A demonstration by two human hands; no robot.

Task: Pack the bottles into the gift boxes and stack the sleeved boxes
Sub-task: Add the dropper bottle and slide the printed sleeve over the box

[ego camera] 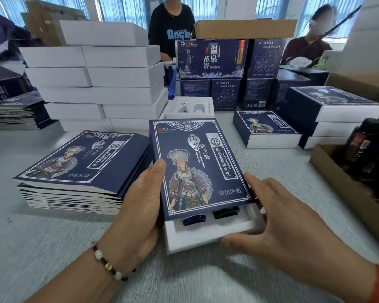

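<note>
A navy printed sleeve (197, 165) covers most of a white gift box (208, 235) at the table's centre. The box's near end sticks out, showing the tops of two dark bottles (210, 215) in white foam. My left hand (142, 200) grips the sleeve's left edge, thumb on top. My right hand (278, 217) lies with fingers straight against the box's right side, the thumb at its near edge. A stack of flat navy sleeves (79, 169) sits to the left. Sleeved boxes (328, 114) are stacked at the right.
White boxes (101, 84) are piled high at the back left, and an open one with foam (190, 108) stands behind the sleeve. A cardboard carton of dark bottles (365, 171) sits at the right edge. Navy cartons (228, 71) and two people are across the table.
</note>
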